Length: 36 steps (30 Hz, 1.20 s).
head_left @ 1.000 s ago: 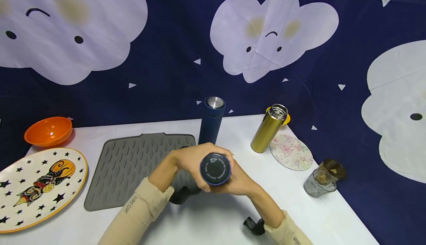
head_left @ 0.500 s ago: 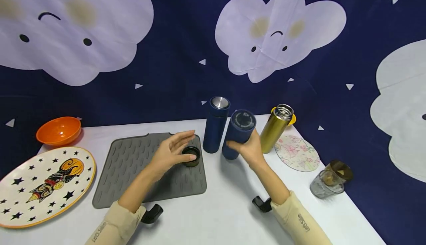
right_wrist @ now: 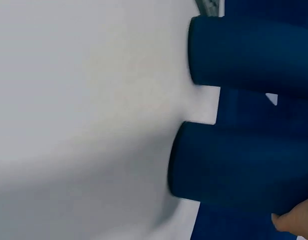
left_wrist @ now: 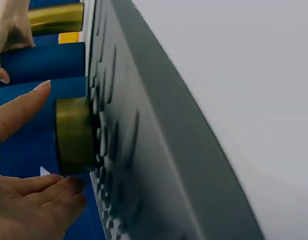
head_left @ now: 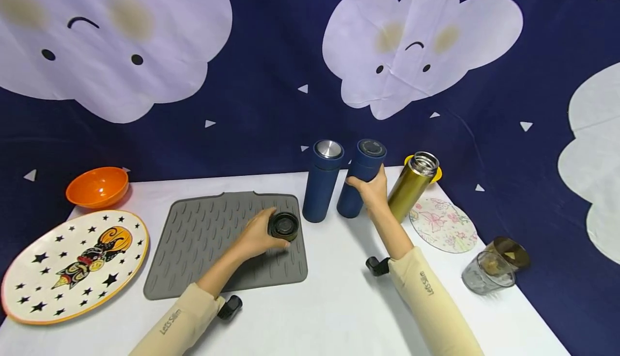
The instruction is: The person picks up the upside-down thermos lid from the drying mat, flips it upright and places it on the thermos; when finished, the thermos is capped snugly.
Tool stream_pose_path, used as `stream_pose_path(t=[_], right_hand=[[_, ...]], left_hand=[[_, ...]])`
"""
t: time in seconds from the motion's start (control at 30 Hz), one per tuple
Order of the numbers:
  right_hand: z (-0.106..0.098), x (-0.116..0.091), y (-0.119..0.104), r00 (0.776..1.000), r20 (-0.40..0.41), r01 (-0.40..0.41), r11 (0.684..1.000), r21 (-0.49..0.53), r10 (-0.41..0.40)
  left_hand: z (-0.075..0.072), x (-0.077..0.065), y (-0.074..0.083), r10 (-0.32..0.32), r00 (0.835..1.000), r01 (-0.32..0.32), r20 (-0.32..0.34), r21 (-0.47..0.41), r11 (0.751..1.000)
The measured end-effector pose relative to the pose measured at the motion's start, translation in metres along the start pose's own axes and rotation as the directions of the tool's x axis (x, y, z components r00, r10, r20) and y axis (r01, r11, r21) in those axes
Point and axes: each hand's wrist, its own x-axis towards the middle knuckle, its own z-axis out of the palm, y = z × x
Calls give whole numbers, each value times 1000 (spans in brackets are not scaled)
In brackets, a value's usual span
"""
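Observation:
My right hand (head_left: 372, 190) grips a navy thermos flask (head_left: 359, 176) round its side; its top end is dark with faint lettering. A second navy thermos flask (head_left: 322, 189) with a silver cap stands just left of it. In the right wrist view both flasks' lower ends (right_wrist: 213, 165) stand on the white table. My left hand (head_left: 259, 233) is around a black-topped gold bottle cap (head_left: 283, 226) on the grey drying mat (head_left: 203, 248). In the left wrist view the straight thumb (left_wrist: 24, 110) and the fingers (left_wrist: 39, 195) lie either side of the cap.
An uncapped gold flask (head_left: 411, 184) stands right of my right hand, with something yellow behind it. Further right are a floral round mat (head_left: 443, 226) and glasses (head_left: 489, 272) near the table edge. At left lie a patterned plate (head_left: 29, 275) and an orange bowl (head_left: 97, 186).
The two hands, together round the navy flask a second ago, have parted. The right hand has carried the flask back beside the other one; the left hand has reached round the cap.

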Motion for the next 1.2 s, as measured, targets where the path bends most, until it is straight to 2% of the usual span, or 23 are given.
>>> stream_pose_path(t=[0.13,0.23,0.37,0.5,0.57,0.63,0.67,0.73,0.77,0.9,0.97,1.0,1.1,1.2], right_hand=[[-3,-2,0,999,40,-17,1000,-11,17],[-7,-7,-2,996,76,-47,997,-60,51],[-11,-29,-8,994,69,-67,983,-171,80],[-11,-69,-17,995,53,-78,983,-164,88],[-10,-91,-21,990,94,-97,987,-125,109],[-8,-111,-25,974,176,-126,988,-90,141],[-7,-119,-26,961,225,-145,986,-79,160],[-5,-134,-28,917,344,-195,979,-53,202],[-4,-141,-29,888,405,-224,974,-38,220],[0,-159,-29,742,622,-353,934,45,251],[2,-165,-29,681,692,-411,907,95,237],[3,-167,-29,659,718,-434,893,119,225],[6,-173,-27,623,757,-481,859,174,196],[7,-178,-24,618,765,-506,836,212,180]], left_hand=[[7,9,-2,13,1000,-13,10,52,999],[10,13,-4,34,999,-34,-2,79,996],[10,12,-5,74,996,-69,-57,86,994],[5,-2,3,112,988,-106,-110,60,993],[1,-13,11,134,982,-129,-133,45,991],[-2,-26,22,156,976,-152,-153,41,988],[-3,-32,28,169,972,-165,-164,39,986],[-4,-44,38,191,964,-188,-183,38,982],[-3,-50,43,201,961,-198,-189,38,980],[1,-70,56,238,950,-234,-205,44,971],[3,-78,60,263,941,-254,-212,70,965],[4,-81,61,280,935,-266,-218,89,960],[8,-88,63,328,916,-299,-232,151,942],[10,-92,63,355,904,-318,-237,182,930]])
